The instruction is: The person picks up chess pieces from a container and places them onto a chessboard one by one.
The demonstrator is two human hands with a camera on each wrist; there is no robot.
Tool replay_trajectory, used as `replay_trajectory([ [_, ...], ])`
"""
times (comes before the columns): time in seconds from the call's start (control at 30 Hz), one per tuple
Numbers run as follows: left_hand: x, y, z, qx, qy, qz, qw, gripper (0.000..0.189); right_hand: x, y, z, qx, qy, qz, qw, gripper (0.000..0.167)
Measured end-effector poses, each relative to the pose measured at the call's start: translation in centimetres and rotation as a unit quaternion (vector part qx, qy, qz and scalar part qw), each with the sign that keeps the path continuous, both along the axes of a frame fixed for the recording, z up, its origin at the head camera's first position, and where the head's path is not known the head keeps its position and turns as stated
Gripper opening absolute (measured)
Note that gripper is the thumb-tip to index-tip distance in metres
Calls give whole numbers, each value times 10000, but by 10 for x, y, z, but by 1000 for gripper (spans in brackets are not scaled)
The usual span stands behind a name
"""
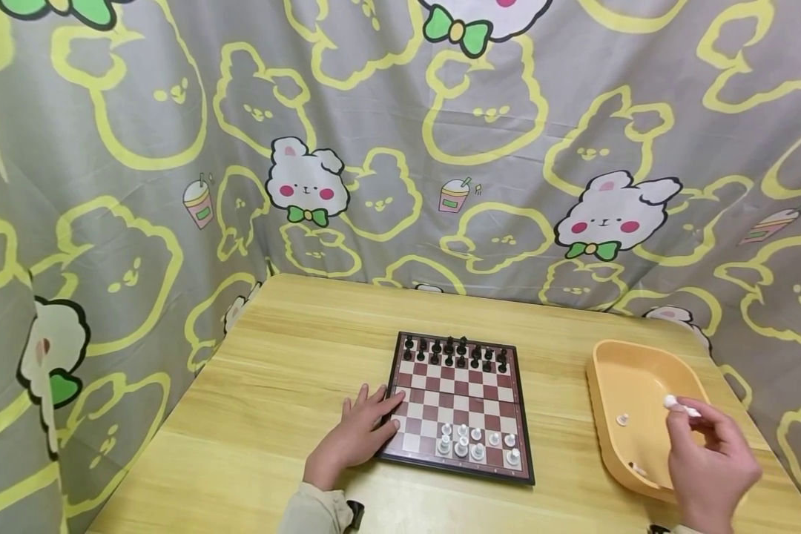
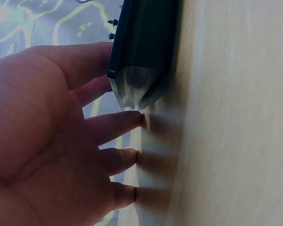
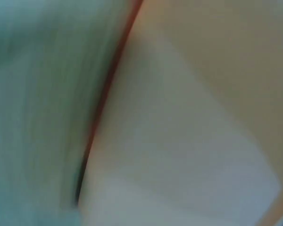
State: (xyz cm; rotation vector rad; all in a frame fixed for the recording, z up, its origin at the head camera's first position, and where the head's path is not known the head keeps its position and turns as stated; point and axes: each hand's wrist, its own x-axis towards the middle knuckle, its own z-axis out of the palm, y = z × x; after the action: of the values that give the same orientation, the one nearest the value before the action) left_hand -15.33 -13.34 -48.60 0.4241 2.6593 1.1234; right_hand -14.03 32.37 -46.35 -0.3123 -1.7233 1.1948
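A chessboard [image 1: 410, 445] lies on the table, with black pieces [image 1: 462, 362] along its far side and several white pieces [image 1: 478, 451] on its near side. My left hand [image 1: 354, 434] rests at the board's left edge, fingers spread; thumb and forefinger touch the board, while other fingertips meet the table, as the left wrist view shows. Over the orange tray [image 1: 647, 367], my right hand [image 1: 714, 463] pinches a white chess piece [image 1: 671, 402] between thumb and fingers. Its exact kind is too small to tell. The right wrist view is blurred and shows no hand clearly.
Inside the tray lie a white chess piece [image 1: 622, 420] and another small piece [image 1: 637, 469] near its front wall. Wooden tabletop [image 1: 274, 356] surrounds the board. A patterned curtain [image 1: 387, 111] hangs behind the table and along its sides.
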Motion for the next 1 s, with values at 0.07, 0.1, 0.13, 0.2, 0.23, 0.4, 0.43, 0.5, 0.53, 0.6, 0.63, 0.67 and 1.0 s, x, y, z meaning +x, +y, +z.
replay_trajectory([
  [0.07,0,0,0,18,14,3,10000,50,-1,-6,-2,209,-49,261,9994,16],
  [0.1,0,0,1,27,17,3,10000,50,-1,-10,-2,336,-71,396,9986,16],
  [0.13,0,0,1,31,13,5,10000,50,-1,-13,-3,405,-33,538,9977,15],
  [0.2,1,0,0,49,10,7,10000,50,-2,-21,-5,571,71,815,9950,13],
  [0.23,1,0,1,54,11,8,10000,49,-3,-25,-5,651,118,910,9937,12],
  [0.4,1,0,2,48,-1,3,10000,49,-3,-41,-5,961,324,1227,9873,9],
  [0.43,1,0,2,46,-5,2,10000,49,-3,-42,-5,1012,336,1277,9861,9],
  [0.5,1,0,2,39,-7,2,10000,49,-3,-43,-6,1036,337,1373,9845,9],
  [0.53,1,0,2,35,-9,5,10000,49,-3,-43,-7,1044,327,1419,9838,10],
  [0.6,1,0,2,43,-4,4,10000,49,-3,-42,-9,1032,339,1541,9821,11],
  [0.63,1,0,1,39,-7,6,10000,49,-3,-41,-10,1022,333,1589,9814,11],
  [0.67,1,0,1,36,-5,5,10000,49,-2,-40,-10,1009,341,1640,9807,11],
  [1.0,0,0,1,18,2,-18,10000,50,4,-41,-7,1283,-613,2289,9630,24],
])
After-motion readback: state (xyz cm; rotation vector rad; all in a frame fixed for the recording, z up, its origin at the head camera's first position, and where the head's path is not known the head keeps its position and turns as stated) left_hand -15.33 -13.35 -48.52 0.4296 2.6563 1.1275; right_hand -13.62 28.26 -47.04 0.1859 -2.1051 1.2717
